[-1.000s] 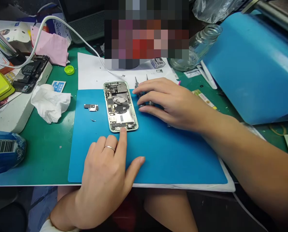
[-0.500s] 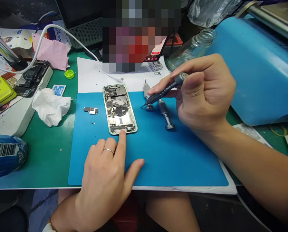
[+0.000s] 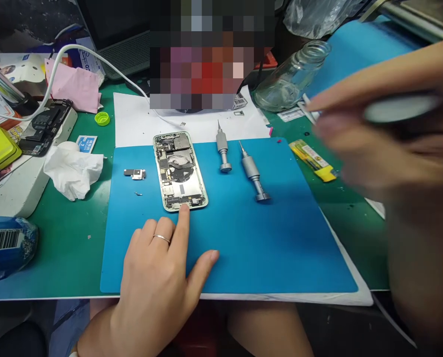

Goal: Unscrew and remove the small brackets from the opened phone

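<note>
An opened phone [image 3: 182,171] lies on the blue mat [image 3: 266,248], its inner parts showing. My left hand [image 3: 156,267] rests below it with the index fingertip on its bottom end, the thumb spread and the other fingers loosely bent. At the right, my right hand [image 3: 373,134] is raised and smeared by motion. Its fingers are closed around a long white tool [image 3: 402,108], too blurred to name. Two grey screwdrivers, one [image 3: 222,148] nearer the phone and another [image 3: 254,171] farther right, lie on the mat. Left of the phone are a small metal bracket [image 3: 135,174] and a tiny metal piece [image 3: 138,194].
Crumpled white tissue [image 3: 74,168], a green cap [image 3: 102,118] and a blue packaged item [image 3: 9,248] are on the left. A glass jar [image 3: 292,74] leans at the back. A yellow packet [image 3: 314,161] lies right of the mat. One white cable [image 3: 95,57] arches across the back left.
My right hand has moved right and towards the camera. The dark screwdriver it held over the mat no longer shows; a white tool is in it. My left index finger stays on the phone.
</note>
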{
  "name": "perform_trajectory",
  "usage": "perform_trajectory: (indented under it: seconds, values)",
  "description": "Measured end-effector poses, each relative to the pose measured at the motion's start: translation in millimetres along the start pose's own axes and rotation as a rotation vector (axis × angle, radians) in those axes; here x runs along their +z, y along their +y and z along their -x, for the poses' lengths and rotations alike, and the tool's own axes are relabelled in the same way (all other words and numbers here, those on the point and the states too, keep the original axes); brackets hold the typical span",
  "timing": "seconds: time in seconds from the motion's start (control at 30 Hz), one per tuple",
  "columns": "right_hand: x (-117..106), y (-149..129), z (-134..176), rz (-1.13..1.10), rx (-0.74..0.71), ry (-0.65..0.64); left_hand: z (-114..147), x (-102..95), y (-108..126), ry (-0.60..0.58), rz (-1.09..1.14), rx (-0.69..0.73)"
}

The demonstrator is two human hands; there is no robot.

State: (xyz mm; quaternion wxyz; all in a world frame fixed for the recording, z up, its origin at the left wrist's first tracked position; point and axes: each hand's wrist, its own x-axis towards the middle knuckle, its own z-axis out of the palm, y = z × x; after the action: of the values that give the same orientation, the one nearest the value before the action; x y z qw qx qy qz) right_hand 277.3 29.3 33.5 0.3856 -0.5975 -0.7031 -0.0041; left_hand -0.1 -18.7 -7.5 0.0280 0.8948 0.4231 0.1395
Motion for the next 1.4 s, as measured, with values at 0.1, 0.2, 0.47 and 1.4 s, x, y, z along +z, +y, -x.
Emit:
perform_trajectory:
  seconds: [0.1,0.2,0.47,1.4]
  values:
    - [-1.6,20.0,-4.9,0.13,-0.043,-0.481,-0.8,0.2,-1.0,0.012,-0.001,0.01]
    - [13.1,31.2,-8.1,0.121,0.005,-0.685,-1.5,0.7,-1.8,0.02,-0.015,0.019]
    - [25.8,21.3,-6.7,0.027,0.026,-0.636,-2.3,0.6,-0.9,0.019,-0.022,0.016]
    - [50.6,15.8,3.6,0.052,-0.282,-0.452,2.5,1.0,2.0,-0.004,0.035,-0.025]
